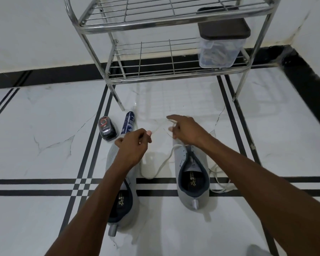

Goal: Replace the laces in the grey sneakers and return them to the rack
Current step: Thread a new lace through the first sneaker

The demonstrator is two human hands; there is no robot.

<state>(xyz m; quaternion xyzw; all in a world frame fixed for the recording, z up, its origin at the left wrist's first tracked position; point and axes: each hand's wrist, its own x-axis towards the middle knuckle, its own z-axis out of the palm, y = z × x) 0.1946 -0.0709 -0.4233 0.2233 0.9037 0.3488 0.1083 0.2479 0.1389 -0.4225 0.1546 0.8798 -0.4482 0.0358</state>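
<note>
Lacing is under way — the left hand [132, 145] and right hand [186, 129] each pinch a stretch of white lace [163, 163] above the right grey sneaker [191, 172] on the floor. Next, probably, threading an eyelet — needing a steady tip.

Even, bright indoor light falls on the glossy white floor [44, 145], which shows faint reflections and soft shadows, while wide-angle distortion bends the edges and slight motion blur softens the whole frame.
</note>
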